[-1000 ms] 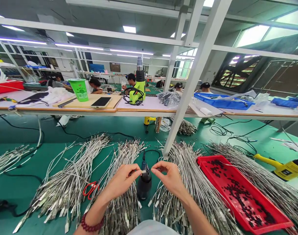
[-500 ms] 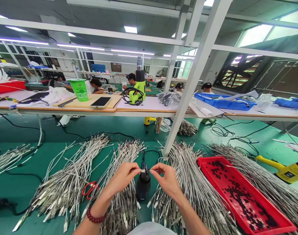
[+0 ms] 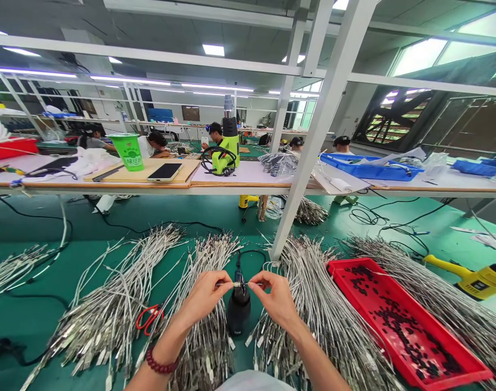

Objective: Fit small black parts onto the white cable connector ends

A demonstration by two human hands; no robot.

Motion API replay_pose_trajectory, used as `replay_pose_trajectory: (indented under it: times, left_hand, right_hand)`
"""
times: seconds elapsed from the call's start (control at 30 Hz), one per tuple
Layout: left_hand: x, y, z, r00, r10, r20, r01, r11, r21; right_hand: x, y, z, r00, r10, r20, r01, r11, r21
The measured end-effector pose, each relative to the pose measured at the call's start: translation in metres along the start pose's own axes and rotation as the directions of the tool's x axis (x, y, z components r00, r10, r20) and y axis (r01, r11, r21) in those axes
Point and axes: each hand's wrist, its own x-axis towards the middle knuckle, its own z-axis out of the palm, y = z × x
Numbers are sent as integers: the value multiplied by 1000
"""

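Note:
My left hand pinches a small light metal cable connector between thumb and finger. Facing it, my right hand is closed in a pinch at the connector's other side, on something thin and dark that is too small to make out. Just beneath the fingertips is a black heat gun with a dark barrel. Bundles of white cables with metal connectors lie on both sides: one bundle under my left forearm, another bundle beyond my right hand.
A red tray with small black pieces sits at the right, near a yellow heat gun. Red-handled scissors lie left. A slanted white post rises ahead, beside a shelf with a green cup and a phone.
The view has shifted slightly. Both hands hold the same pinch over the black heat gun, with the fingertips almost unmoved.

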Motion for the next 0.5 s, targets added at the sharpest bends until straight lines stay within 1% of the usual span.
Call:
replay_pose_trajectory:
  times: [0.3,0.5]
  left_hand:
    - [0,1,2,999,0,-37,0,1000,-18]
    - [0,2,3,999,-9,-43,7,999,-38]
  right_hand:
    - [-2,4,1,1000,18,-8,-18,1000,4]
    - [-2,7,1,1000,19,-12,-19,1000,19]
